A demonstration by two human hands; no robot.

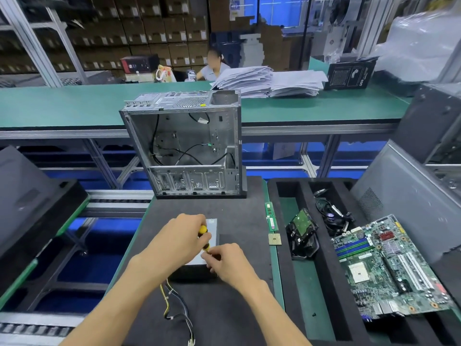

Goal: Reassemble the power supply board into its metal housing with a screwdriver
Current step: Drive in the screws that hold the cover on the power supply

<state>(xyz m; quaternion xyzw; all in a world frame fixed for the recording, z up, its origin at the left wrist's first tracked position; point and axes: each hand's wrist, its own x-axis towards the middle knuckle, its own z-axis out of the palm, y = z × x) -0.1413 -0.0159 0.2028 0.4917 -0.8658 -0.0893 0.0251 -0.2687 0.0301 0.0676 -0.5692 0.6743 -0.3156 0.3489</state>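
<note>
Two bare forearms reach in from six o'clock and meet over the power supply housing (211, 229), a grey metal box lying flat on the dark mat (234, 305) of the desk, just below centre. Left hand (179, 242) sits at about eleven o'clock of the box, fingers curled right round the yellow-and-black screwdriver (204, 236), whose handle pokes out from the fist and slants down toward the right hand. Right hand (225, 262) comes in at five o'clock, its fingers bunched tight, thumb and forefinger pinched together right at the lower end of the screwdriver, on top of the housing; whether they nip the shaft or a screw, I can't tell. Yellow and black cables (178, 308) trail out of the housing's near side toward six o'clock, ending in a white plug.

Up at twelve o'clock stands an open, gutted computer case (184, 143), loose black wires inside. Over at three o'clock, a black foam tray (325, 283) holds a hard drive (302, 229), a tangle of black leads (334, 217), and a green motherboard (389, 268) propped at four o'clock. Between mat and tray lie a green memory stick (271, 217) and a small square processor chip (275, 238). Far back at one o'clock, stacked papers (269, 81) rest on the green desk (74, 103), where another person is sitting.
</note>
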